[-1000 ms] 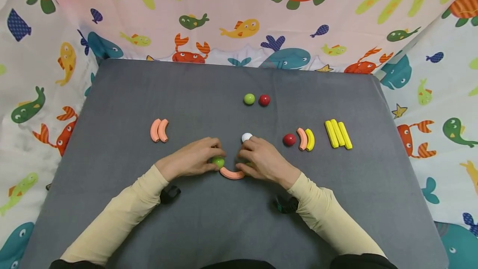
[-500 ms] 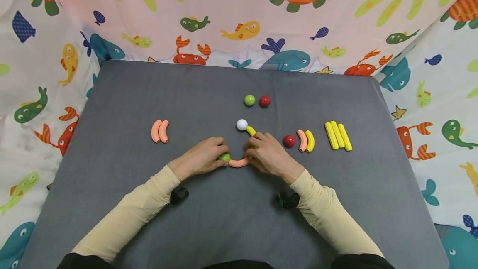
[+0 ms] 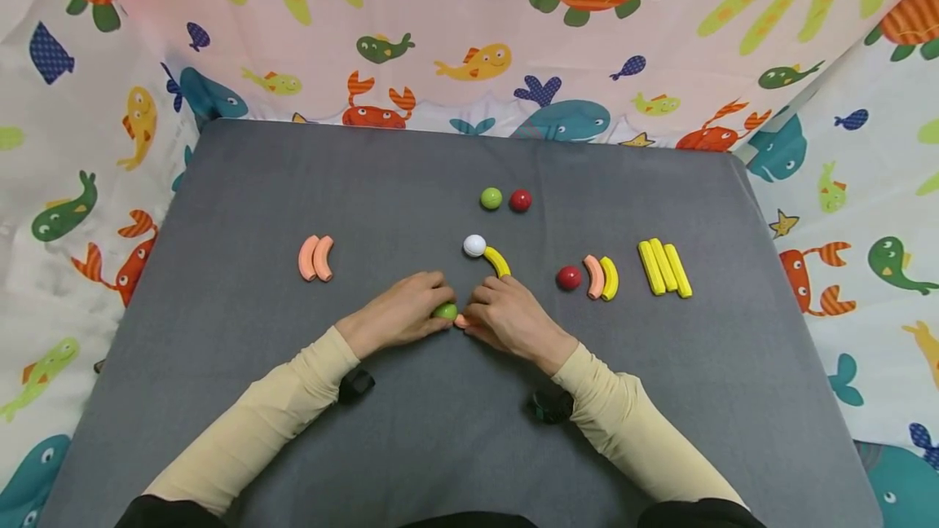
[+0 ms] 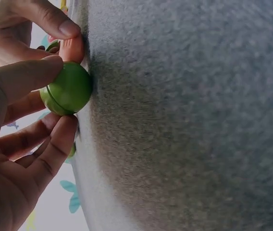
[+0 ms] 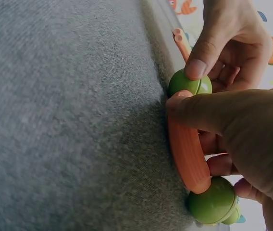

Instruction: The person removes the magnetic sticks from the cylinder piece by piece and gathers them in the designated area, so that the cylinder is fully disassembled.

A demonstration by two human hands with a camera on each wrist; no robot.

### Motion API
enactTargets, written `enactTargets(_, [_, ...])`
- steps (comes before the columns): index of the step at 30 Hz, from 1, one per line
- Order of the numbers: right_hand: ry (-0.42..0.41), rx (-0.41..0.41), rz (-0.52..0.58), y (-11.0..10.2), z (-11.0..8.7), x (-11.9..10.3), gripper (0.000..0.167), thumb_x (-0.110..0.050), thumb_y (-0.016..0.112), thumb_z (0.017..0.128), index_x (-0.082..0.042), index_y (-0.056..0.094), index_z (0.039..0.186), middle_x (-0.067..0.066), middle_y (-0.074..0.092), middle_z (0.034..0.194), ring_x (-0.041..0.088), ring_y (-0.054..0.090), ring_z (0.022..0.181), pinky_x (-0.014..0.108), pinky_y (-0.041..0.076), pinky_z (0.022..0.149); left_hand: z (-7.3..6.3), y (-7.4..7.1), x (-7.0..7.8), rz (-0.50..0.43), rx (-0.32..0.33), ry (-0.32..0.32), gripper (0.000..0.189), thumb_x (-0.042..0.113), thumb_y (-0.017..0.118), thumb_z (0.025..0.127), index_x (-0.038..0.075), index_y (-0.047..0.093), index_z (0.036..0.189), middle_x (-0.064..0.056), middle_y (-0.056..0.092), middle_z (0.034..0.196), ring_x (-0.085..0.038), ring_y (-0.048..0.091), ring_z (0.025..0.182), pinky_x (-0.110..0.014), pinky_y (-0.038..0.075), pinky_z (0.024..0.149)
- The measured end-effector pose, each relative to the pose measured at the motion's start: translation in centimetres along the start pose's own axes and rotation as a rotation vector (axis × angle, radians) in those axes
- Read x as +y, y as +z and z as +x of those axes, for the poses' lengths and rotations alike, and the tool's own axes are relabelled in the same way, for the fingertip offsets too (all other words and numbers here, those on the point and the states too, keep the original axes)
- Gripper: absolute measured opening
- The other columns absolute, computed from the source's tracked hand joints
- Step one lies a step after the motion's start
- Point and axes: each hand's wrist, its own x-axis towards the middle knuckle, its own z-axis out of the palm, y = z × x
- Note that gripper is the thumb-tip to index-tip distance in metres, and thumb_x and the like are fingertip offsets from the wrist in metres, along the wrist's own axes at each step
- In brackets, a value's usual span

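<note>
Near the table's middle, my left hand (image 3: 403, 312) pinches a green ball (image 4: 74, 89) between thumb and fingers. My right hand (image 3: 517, 324) grips a curved pink stick (image 5: 187, 149), thumb on its near side. One end of that stick meets the ball in my left hand. At its other end is a second green ball (image 5: 213, 202), touched or nearly touched by a right fingertip and hidden in the head view. Beyond the right hand, a curved yellow stick (image 3: 497, 260) runs up to a white ball (image 3: 474, 246).
Two curved pink sticks (image 3: 315, 258) lie at left. A green ball (image 3: 491, 199) and a red ball (image 3: 520, 200) sit farther back. To the right are another red ball (image 3: 568, 278), pink and yellow curved sticks (image 3: 609, 278), and several straight yellow sticks (image 3: 664, 266).
The left hand has moved rightward and slightly away with its green ball. The white ball and yellow stick have shifted away from the person. The right hand has slid left along the pink stick.
</note>
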Motion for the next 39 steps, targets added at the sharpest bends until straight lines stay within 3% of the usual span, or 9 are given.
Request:
enactTargets(4, [0.007, 0.006, -0.002, -0.1, -0.2, 0.3, 0.014, -0.033, 0.077, 0.084, -0.019, 0.076, 0.082, -0.005, 0.066, 0.077, 0.014, 0.058, 0.076, 0.032, 0.046, 0.072, 0.1, 0.0, -0.1, -0.015, -0.003, 0.002, 0.017, 0.019, 0.074, 0.087, 0.009, 0.069, 0.100, -0.003, 0.055, 0.084, -0.011, 0.044, 0.068, -0.026, 0.039, 0.063])
enactTargets(8, [0.015, 0.005, 0.004, -0.3, -0.4, 0.6, 0.014, -0.033, 0.076, 0.086, -0.019, 0.077, 0.081, -0.004, 0.066, 0.077, 0.015, 0.058, 0.075, 0.033, 0.047, 0.072, 0.1, -0.4, -0.9, -0.044, 0.000, -0.074, 0.020, 0.019, 0.074, 0.087, 0.008, 0.070, 0.103, -0.004, 0.060, 0.091, -0.012, 0.049, 0.073, -0.028, 0.043, 0.066])
enactTargets(11, [0.022, 0.006, 0.015, -0.4, -0.6, 0.7, 0.015, -0.033, 0.075, 0.087, -0.019, 0.077, 0.081, -0.004, 0.066, 0.076, 0.015, 0.058, 0.075, 0.033, 0.047, 0.072, 0.8, -1.0, -1.8, -0.082, 0.038, -0.146, 0.022, 0.018, 0.074, 0.088, 0.008, 0.070, 0.107, -0.006, 0.061, 0.097, -0.014, 0.053, 0.078, -0.032, 0.047, 0.070])
enactTargets(17, [0.022, 0.009, 0.023, -0.1, -0.8, 0.6, 0.014, -0.032, 0.076, 0.085, -0.019, 0.077, 0.082, -0.003, 0.065, 0.075, 0.015, 0.057, 0.074, 0.033, 0.046, 0.070, 4.6, -2.3, -4.4, -0.108, 0.129, -0.269, 0.025, 0.015, 0.069, 0.091, 0.005, 0.068, 0.115, -0.012, 0.058, 0.107, -0.023, 0.057, 0.088, -0.039, 0.050, 0.078])
enactTargets(21, [0.019, 0.026, 0.022, 0.2, -0.8, 0.4, 0.016, -0.034, 0.076, 0.085, -0.019, 0.077, 0.080, -0.004, 0.064, 0.074, 0.015, 0.056, 0.072, 0.033, 0.045, 0.069, 7.4, -2.3, -6.1, -0.098, 0.196, -0.347, 0.027, 0.015, 0.065, 0.094, 0.004, 0.065, 0.119, -0.015, 0.056, 0.111, -0.027, 0.058, 0.094, -0.042, 0.050, 0.084])
enactTargets(25, [0.013, 0.032, 0.030, 0.4, -0.5, 0.3, 0.017, -0.035, 0.074, 0.087, -0.020, 0.077, 0.079, -0.004, 0.064, 0.073, 0.015, 0.055, 0.071, 0.032, 0.044, 0.068, 9.0, -2.1, -7.6, -0.077, 0.257, -0.406, 0.028, 0.015, 0.063, 0.095, 0.001, 0.064, 0.120, -0.017, 0.056, 0.112, -0.030, 0.059, 0.099, -0.043, 0.049, 0.089])
enactTargets(31, [0.012, 0.044, 0.038, 0.3, -0.3, 0.3, 0.017, -0.034, 0.075, 0.086, -0.020, 0.077, 0.078, -0.005, 0.064, 0.072, 0.014, 0.055, 0.070, 0.032, 0.044, 0.067, 9.7, -1.8, -8.9, -0.050, 0.242, -0.443, 0.026, 0.014, 0.062, 0.095, -0.001, 0.064, 0.116, -0.019, 0.057, 0.112, -0.033, 0.059, 0.099, -0.045, 0.048, 0.090])
enactTargets(39, [0.010, 0.033, 0.015, 0.1, -0.4, 0.4, 0.018, -0.036, 0.075, 0.086, -0.020, 0.076, 0.078, -0.004, 0.064, 0.073, 0.015, 0.056, 0.072, 0.033, 0.044, 0.069, 9.4, -1.7, -9.1, -0.031, 0.207, -0.447, 0.033, 0.017, 0.063, 0.095, 0.001, 0.061, 0.125, -0.018, 0.056, 0.116, -0.033, 0.058, 0.102, -0.045, 0.048, 0.090])
